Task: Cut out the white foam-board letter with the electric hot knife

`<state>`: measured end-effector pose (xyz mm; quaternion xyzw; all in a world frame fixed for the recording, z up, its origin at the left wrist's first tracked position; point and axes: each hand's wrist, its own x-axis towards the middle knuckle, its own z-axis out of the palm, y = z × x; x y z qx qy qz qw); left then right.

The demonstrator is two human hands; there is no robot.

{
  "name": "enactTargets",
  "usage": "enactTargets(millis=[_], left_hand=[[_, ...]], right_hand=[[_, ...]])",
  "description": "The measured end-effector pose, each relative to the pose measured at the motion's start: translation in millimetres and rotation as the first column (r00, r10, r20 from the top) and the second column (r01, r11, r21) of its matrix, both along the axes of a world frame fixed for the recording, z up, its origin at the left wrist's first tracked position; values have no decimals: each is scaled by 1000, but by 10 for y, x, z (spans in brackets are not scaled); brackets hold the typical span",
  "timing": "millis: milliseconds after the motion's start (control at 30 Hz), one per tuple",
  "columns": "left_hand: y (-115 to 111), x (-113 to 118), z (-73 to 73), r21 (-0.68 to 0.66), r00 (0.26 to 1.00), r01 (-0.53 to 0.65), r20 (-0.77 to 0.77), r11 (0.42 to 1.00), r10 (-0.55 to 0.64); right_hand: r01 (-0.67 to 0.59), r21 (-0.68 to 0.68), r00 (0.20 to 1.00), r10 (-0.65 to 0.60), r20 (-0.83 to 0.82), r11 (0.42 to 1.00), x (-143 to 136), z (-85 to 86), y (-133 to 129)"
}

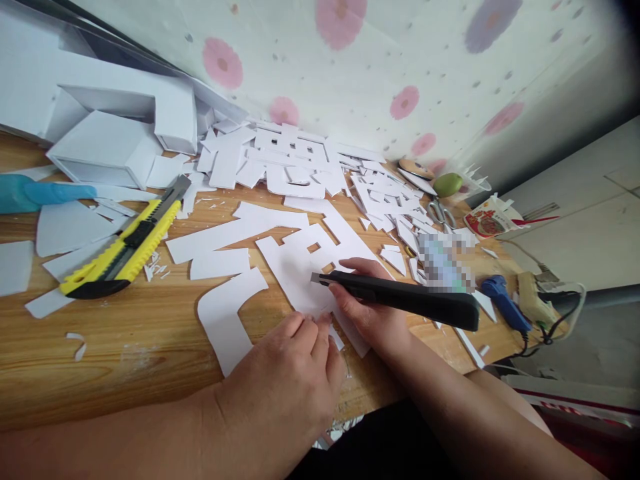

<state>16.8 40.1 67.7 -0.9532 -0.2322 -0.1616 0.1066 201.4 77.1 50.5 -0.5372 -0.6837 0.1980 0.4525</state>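
- Lying on the wooden table (40, 373) beneath both hands is a flat white board panel (295, 270); a small rectangular opening is already cut through it, and a second one shows partly behind the blade.
- Cut work looks well advanced: a curved white board piece (225, 323) lies just left of the panel, and a heap of thin white offcuts and notched pieces (295, 157) fills the back of the table.
- Folded, box-like white board forms (105, 150) stand at the far left; the panel itself lies flat and unattached to them. How much cutting remains cannot be told.
- The right hand (375, 313) is closed around a slim black utility knife (410, 297), thumb and fingers clamped near its front end. Its short metal blade (315, 277) sits over the panel beside the openings; whether the edge touches the board cannot be told.
- The left hand (300, 363) has its fingers bunched close together and rests at the panel's near edge, next to a small white sliver (337, 340). Whether anything is pinched between the fingertips is hidden.
- A yellow-and-black snap-off cutter (135, 237), blade extended, lies unheld to the left, near a teal plastic object (30, 193).
- Metal scissors (441, 215) lie beyond the right hand, among scraps.
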Motion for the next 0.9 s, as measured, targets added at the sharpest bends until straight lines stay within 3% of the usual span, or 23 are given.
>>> enactTargets(millis=[300, 633, 900], left_hand=[[23, 12, -41, -1, 998, -13, 63, 1000, 13], [8, 2, 36, -22, 999, -30, 12, 999, 30], [-27, -1, 7, -38, 1000, -27, -15, 999, 27]], right_hand=[[-58, 38, 996, 55, 74, 998, -11, 43, -14], [-9, 83, 982, -7, 189, 996, 17, 144, -66], [2, 83, 970, -22, 241, 997, 25, 187, -187]])
